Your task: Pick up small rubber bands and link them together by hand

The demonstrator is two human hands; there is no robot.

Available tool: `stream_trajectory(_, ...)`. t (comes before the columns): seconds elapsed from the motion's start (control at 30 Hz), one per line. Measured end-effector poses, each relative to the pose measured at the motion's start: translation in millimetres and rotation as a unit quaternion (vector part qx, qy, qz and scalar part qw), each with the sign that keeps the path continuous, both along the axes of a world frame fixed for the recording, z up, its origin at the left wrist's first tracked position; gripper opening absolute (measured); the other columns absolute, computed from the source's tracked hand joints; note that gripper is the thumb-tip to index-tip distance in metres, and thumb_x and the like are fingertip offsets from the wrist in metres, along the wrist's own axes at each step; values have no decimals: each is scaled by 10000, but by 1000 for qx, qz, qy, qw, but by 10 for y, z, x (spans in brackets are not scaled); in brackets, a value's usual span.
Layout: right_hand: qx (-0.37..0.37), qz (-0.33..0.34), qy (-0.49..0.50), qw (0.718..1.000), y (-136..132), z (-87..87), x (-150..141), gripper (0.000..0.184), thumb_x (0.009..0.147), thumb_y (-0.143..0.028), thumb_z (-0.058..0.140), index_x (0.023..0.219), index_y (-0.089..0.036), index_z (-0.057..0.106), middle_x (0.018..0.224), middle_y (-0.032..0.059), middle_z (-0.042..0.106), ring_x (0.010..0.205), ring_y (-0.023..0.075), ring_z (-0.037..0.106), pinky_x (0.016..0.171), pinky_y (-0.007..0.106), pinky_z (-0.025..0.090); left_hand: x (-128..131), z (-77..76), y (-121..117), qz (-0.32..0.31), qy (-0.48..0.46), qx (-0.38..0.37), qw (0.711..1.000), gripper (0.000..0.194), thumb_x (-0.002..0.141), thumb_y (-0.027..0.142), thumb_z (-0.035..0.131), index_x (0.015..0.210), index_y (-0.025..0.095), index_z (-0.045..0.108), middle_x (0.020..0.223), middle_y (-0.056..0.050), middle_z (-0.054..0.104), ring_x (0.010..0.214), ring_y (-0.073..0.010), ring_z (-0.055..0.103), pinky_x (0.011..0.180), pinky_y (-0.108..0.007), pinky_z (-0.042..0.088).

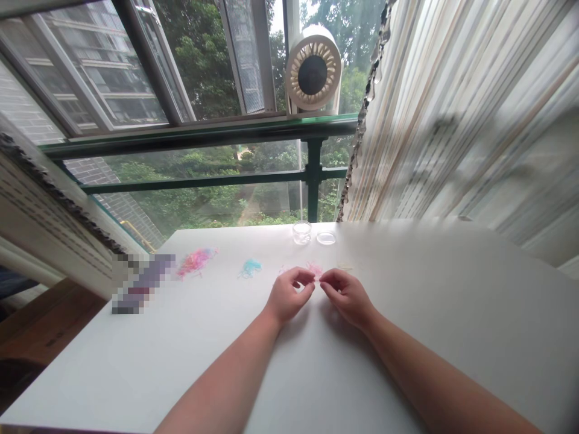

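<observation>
My left hand (292, 295) and my right hand (346, 295) are held close together just above the white table (203, 349), fingertips nearly meeting. Thumb and fingers are pinched on each, and what they hold, if anything, is too small to make out. Right behind them lies a small heap of thin pink pieces (313, 269), partly hidden by the hands. A few pale yellow pieces (345, 266) lie beyond my right hand. To the left are a small pile of light blue pieces (250, 268) and a larger mixed pile, mostly pink and orange (196, 262).
Near the table's far edge stand a clear round container (301, 232) and a shallow clear dish or lid (326, 239). A blurred-out purplish object (145, 284) lies at the left edge. A white round fan (313, 69) sits by the window, above the green railing (203, 140). Striped curtains (452, 108) hang at the right.
</observation>
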State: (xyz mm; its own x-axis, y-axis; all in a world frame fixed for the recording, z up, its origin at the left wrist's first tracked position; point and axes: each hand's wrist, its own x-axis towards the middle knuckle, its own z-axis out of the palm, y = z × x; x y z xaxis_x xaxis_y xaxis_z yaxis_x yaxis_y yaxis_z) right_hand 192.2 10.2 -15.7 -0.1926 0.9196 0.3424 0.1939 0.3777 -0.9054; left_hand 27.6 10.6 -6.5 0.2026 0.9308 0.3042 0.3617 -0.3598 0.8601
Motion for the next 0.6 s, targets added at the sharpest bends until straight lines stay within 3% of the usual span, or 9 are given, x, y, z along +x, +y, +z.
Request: stream_trajectory(0.6, -5, -2, -3, 1000, 6, -12, 8, 128, 752, -279, 563, 827, -176, 553, 612, -16, 508, 541, 112, 460, 512, 234, 386, -7, 32, -5, 4, -5, 2, 1000, 140, 754, 238, 567, 867, 174, 618, 813, -30, 662, 745, -130, 605, 686, -244, 460)
